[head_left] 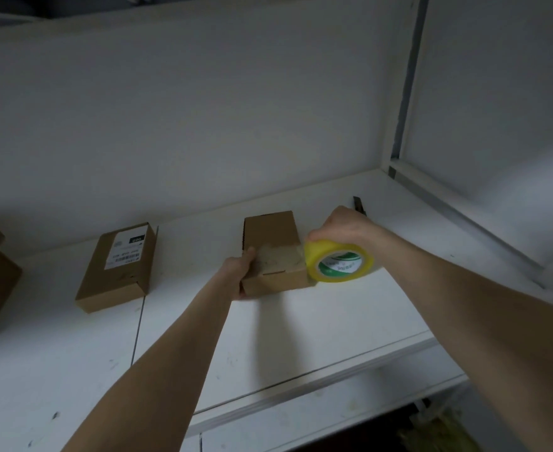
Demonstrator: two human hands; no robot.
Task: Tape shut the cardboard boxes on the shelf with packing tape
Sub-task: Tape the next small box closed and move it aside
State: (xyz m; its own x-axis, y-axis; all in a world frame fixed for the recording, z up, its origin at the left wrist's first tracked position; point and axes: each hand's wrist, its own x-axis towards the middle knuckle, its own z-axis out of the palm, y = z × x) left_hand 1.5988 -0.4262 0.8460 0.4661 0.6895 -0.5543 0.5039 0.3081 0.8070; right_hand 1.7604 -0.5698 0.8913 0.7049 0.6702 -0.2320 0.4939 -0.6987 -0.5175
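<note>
At centre frame, the left hand (238, 276) curls its fingers round the cardboard box (270, 233) to steady it while the right hand (342, 225) grips the yellow tape roll (338, 262), stretching tape across the flap.

On the shelf (350, 321), flat box (115, 269) well left of small box (273, 252), tape roll (340, 262) touching its right side.
</note>
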